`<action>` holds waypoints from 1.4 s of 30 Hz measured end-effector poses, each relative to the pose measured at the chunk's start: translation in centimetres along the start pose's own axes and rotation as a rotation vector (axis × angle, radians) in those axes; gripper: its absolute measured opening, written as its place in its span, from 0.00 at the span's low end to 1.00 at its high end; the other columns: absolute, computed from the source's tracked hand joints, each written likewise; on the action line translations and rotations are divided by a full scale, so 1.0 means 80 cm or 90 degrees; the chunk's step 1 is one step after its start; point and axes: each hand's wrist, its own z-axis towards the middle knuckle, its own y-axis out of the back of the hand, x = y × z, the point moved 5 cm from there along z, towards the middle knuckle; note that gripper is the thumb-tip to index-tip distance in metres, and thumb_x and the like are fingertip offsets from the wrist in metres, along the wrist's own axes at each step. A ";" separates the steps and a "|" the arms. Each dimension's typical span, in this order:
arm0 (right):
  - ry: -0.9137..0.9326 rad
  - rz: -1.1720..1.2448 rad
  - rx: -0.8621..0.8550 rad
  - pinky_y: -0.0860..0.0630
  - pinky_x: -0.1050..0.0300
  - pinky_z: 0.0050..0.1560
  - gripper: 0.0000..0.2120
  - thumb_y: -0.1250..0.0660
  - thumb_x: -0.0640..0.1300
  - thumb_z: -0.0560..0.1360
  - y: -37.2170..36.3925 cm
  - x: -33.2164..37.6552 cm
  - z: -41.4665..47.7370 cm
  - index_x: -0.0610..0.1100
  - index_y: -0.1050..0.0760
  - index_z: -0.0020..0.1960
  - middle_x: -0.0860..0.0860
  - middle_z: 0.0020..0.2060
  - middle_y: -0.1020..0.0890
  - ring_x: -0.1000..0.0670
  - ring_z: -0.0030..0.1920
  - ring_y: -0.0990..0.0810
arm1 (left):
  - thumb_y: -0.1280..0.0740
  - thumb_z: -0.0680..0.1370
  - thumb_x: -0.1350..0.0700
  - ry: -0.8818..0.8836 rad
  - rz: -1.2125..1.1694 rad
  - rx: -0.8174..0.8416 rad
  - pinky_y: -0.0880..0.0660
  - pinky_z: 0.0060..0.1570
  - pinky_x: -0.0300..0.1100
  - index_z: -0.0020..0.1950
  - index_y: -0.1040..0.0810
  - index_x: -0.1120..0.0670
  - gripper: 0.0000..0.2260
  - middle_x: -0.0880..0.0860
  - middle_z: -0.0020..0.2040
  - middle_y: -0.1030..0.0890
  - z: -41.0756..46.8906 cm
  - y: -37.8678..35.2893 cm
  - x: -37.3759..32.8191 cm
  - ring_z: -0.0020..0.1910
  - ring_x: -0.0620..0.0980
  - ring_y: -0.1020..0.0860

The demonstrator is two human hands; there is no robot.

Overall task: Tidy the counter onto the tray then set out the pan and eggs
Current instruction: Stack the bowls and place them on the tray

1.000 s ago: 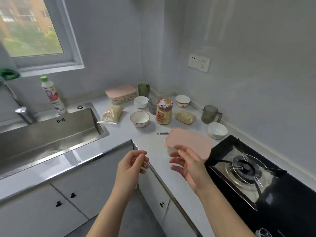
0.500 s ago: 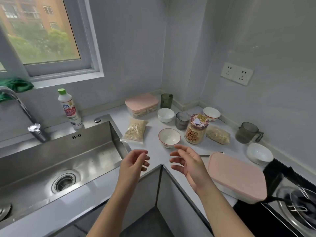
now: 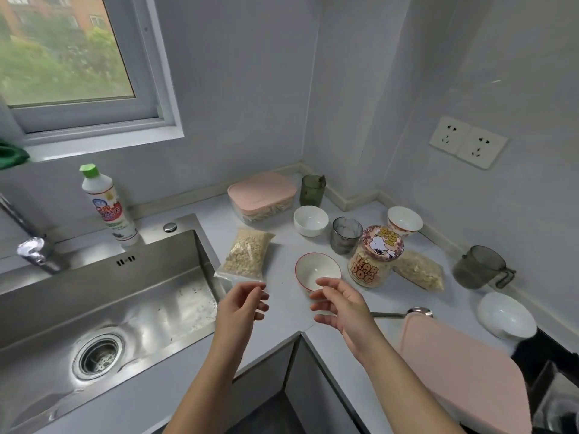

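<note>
Hands empty above a crowded surface

Fingers of the left hand (image 3: pixel 242 303) and right hand (image 3: pixel 340 305) hang loosely spread, gripping nothing. Just beyond the right fingertips sits a red-rimmed bowl (image 3: pixel 317 270), glossy ceramic; a careless reach could tip it, I judge. Right of those fingers lies the pink tray (image 3: pixel 463 371), matte and rounded, with a metal spoon (image 3: pixel 404 313) at its far edge. Beyond the left fingers a crinkly clear bag of oats (image 3: pixel 247 253) could slide into the steel sink (image 3: pixel 103 308). Farther off stands a printed jar (image 3: pixel 374 258). No pan or eggs show.
</note>
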 end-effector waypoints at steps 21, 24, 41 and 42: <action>-0.166 -0.214 -0.228 0.20 0.42 0.50 0.24 0.40 0.34 0.75 0.062 -0.070 0.177 0.46 0.36 0.70 0.49 0.58 0.27 0.44 0.56 0.27 | 0.36 0.79 0.57 0.190 0.158 0.173 0.23 0.48 0.45 0.68 0.30 0.53 0.17 0.53 0.62 0.26 0.170 -0.091 0.093 0.56 0.51 0.25; -0.214 -0.189 -0.217 0.22 0.38 0.55 0.22 0.42 0.33 0.74 0.058 -0.075 0.187 0.46 0.31 0.67 0.46 0.60 0.25 0.43 0.59 0.26 | 0.36 0.79 0.58 0.240 0.161 0.221 0.22 0.51 0.52 0.68 0.29 0.55 0.16 0.55 0.62 0.25 0.191 -0.114 0.107 0.55 0.52 0.24; -0.071 -0.056 -0.135 0.18 0.49 0.40 0.16 0.44 0.32 0.77 0.062 0.045 0.190 0.48 0.27 0.58 0.43 0.56 0.22 0.44 0.46 0.19 | 0.41 0.81 0.51 0.193 -0.006 0.263 0.20 0.35 0.51 0.57 0.22 0.46 0.10 0.53 0.58 0.21 0.230 -0.197 0.014 0.56 0.56 0.22; -0.054 -0.059 -0.114 0.18 0.48 0.42 0.14 0.43 0.34 0.78 0.064 0.061 0.189 0.47 0.28 0.59 0.42 0.57 0.22 0.44 0.45 0.18 | 0.41 0.80 0.50 0.192 -0.020 0.250 0.20 0.35 0.51 0.57 0.22 0.46 0.10 0.55 0.58 0.21 0.232 -0.203 0.002 0.56 0.57 0.22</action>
